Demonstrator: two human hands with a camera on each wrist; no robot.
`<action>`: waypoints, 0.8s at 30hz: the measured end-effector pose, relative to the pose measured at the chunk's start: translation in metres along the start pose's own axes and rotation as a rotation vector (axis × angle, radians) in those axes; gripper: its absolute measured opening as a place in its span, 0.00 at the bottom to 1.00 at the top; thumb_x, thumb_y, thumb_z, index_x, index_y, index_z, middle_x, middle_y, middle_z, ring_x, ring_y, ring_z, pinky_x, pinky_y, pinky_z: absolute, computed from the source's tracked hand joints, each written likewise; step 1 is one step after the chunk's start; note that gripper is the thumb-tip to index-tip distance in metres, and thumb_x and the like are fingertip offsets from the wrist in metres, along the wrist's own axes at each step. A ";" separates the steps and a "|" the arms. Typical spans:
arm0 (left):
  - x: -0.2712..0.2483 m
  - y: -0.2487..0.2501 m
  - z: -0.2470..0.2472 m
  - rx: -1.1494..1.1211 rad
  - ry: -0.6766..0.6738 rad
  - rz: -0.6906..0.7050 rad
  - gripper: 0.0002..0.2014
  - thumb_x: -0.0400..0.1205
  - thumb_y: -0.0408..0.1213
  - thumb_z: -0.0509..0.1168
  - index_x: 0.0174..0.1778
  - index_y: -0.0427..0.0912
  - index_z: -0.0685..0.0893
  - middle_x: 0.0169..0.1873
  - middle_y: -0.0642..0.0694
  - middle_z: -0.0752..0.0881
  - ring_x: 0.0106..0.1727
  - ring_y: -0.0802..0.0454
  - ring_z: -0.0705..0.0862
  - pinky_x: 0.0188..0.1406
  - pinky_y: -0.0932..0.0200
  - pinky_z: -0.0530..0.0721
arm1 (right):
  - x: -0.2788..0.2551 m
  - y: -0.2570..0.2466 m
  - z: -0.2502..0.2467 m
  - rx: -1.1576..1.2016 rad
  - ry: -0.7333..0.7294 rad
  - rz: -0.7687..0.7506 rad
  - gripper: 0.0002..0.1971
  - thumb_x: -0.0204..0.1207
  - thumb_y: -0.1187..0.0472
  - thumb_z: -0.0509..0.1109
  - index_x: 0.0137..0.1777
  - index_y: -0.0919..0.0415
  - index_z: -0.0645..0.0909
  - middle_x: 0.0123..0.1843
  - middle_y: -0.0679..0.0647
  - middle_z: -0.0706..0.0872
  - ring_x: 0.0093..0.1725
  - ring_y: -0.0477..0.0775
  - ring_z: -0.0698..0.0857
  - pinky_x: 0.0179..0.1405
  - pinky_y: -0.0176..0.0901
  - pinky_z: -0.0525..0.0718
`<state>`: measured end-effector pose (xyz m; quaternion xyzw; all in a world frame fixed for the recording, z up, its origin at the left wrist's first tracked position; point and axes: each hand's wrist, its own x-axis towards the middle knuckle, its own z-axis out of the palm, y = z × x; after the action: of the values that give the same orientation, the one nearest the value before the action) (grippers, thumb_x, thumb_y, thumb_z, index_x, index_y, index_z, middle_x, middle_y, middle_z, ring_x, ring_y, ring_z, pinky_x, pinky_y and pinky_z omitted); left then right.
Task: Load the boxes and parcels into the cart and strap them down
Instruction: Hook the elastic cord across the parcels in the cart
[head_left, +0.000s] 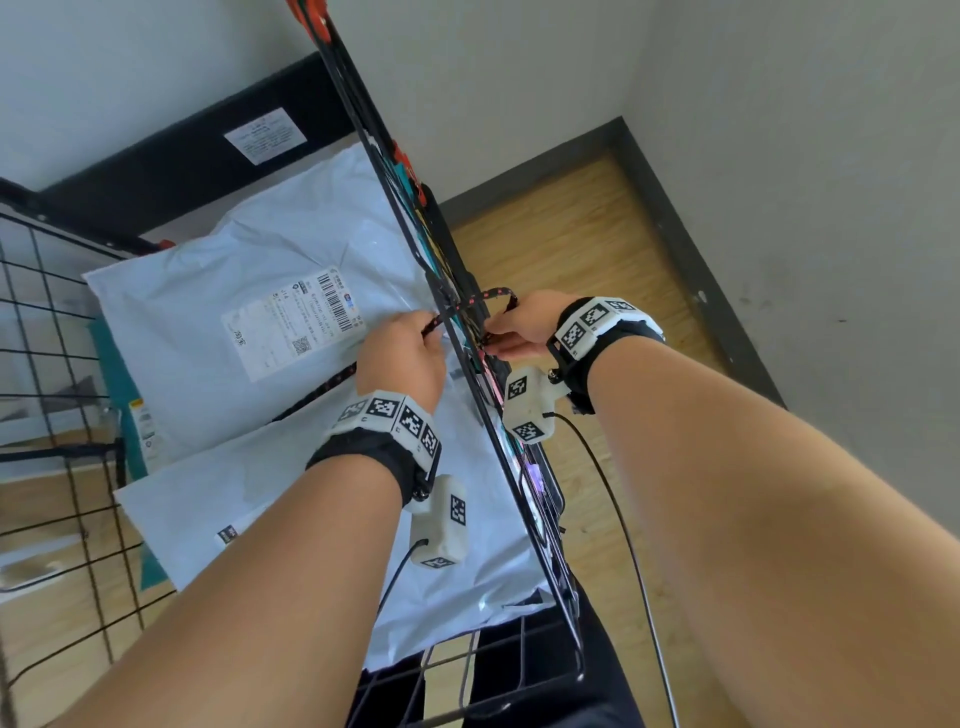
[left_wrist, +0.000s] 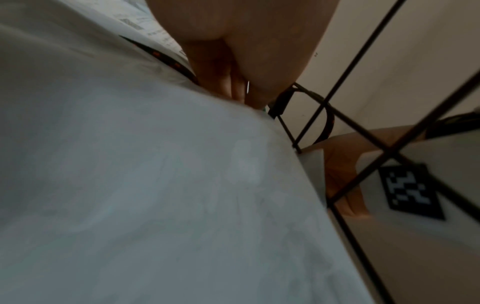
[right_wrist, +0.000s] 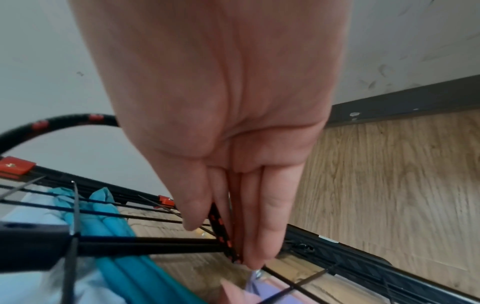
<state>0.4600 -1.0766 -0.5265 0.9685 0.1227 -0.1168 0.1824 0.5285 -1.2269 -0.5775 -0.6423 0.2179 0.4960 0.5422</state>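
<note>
A black cord (head_left: 488, 296) with red flecks loops over the cart's right wire wall (head_left: 501, 452). Inside the cart, my left hand (head_left: 434, 332) pinches one run of the cord just above a white mailer parcel (head_left: 249, 260). A second white parcel (head_left: 291, 483) lies nearer me. Outside the wall, my right hand (head_left: 496, 340) pinches the cord's other run against the mesh. In the right wrist view the thumb and fingers (right_wrist: 267, 236) squeeze the cord (right_wrist: 221, 226) at a wire crossing. The left wrist view shows my left hand (left_wrist: 233, 86) low on the white parcel (left_wrist: 155, 185), with the cord (left_wrist: 161, 55) beside it.
A black box (head_left: 197, 156) with a white label stands at the cart's back. A teal parcel (head_left: 117, 374) sits by the left mesh wall (head_left: 52, 364). Red clips (head_left: 410, 171) sit on the frame. Wooden floor (head_left: 597, 244) and a grey wall lie to the right.
</note>
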 end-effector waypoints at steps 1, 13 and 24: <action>-0.001 0.000 -0.001 -0.017 0.008 0.005 0.11 0.85 0.39 0.61 0.55 0.42 0.87 0.47 0.42 0.87 0.47 0.43 0.84 0.44 0.58 0.75 | -0.002 -0.002 0.001 0.038 -0.007 0.003 0.12 0.82 0.64 0.68 0.61 0.71 0.80 0.52 0.63 0.90 0.54 0.57 0.89 0.59 0.50 0.86; -0.009 -0.001 -0.037 -0.061 0.105 0.013 0.10 0.84 0.34 0.60 0.55 0.37 0.85 0.50 0.38 0.83 0.52 0.40 0.81 0.48 0.52 0.77 | -0.060 -0.030 -0.002 -0.277 0.097 -0.089 0.12 0.79 0.61 0.71 0.59 0.69 0.83 0.54 0.65 0.89 0.46 0.54 0.86 0.46 0.39 0.88; -0.028 -0.046 -0.077 -0.091 0.065 -0.109 0.15 0.86 0.33 0.54 0.61 0.39 0.85 0.55 0.37 0.84 0.57 0.38 0.81 0.54 0.51 0.76 | -0.098 -0.058 0.039 -0.616 -0.024 0.054 0.15 0.83 0.68 0.61 0.68 0.66 0.79 0.55 0.67 0.87 0.57 0.62 0.87 0.66 0.52 0.82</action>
<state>0.4349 -1.0111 -0.4645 0.9544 0.1865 -0.0894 0.2155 0.5194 -1.1984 -0.4610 -0.7645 0.0682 0.5605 0.3112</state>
